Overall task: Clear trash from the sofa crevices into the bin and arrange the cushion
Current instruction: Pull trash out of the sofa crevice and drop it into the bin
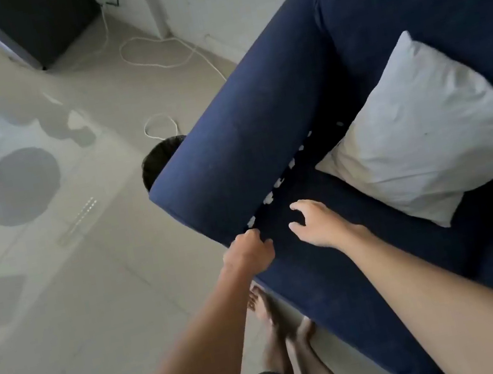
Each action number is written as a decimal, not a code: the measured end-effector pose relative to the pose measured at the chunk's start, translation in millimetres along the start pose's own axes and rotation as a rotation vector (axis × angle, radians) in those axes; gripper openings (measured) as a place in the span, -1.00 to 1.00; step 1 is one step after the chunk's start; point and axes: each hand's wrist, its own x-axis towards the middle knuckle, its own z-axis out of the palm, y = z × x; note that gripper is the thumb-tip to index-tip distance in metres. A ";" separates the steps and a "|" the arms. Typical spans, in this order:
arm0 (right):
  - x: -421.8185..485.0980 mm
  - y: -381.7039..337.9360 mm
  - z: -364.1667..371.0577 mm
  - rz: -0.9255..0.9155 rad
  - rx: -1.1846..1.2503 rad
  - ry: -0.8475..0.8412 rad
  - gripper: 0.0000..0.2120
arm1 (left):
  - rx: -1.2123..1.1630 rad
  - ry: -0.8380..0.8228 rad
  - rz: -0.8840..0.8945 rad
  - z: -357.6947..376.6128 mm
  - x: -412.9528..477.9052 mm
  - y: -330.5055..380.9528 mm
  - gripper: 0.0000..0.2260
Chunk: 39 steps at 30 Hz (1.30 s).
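A dark blue sofa [349,69] fills the right side. Several white scraps of trash [277,184] stick out along the crevice between the armrest [231,143] and the seat. My left hand [249,250] is at the front end of that crevice, fingers curled beside the nearest white scrap [251,221]; whether it holds the scrap is unclear. My right hand [317,223] hovers over the seat just right of the crevice, fingers spread, holding nothing. A white cushion [426,128] lies tilted on the seat. A dark bin [157,163] stands on the floor behind the armrest, mostly hidden.
A white cable [163,59] loops across the pale tiled floor left of the sofa. A dark cabinet [41,22] stands at the back. My bare feet [282,322] are on the floor against the sofa's front edge.
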 end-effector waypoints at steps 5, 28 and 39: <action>78.3 20.6 29.1 -0.025 -0.096 -0.009 -0.55 | -0.086 0.009 -0.061 30.8 69.0 -16.6 -0.62; 200.3 41.9 83.4 -0.106 -0.328 0.044 -0.57 | -0.057 0.069 -0.088 78.5 144.7 -27.0 -0.45; 203.5 49.3 80.7 -0.064 -0.186 0.088 -0.79 | -0.122 0.126 -0.100 74.1 136.6 -18.5 -0.51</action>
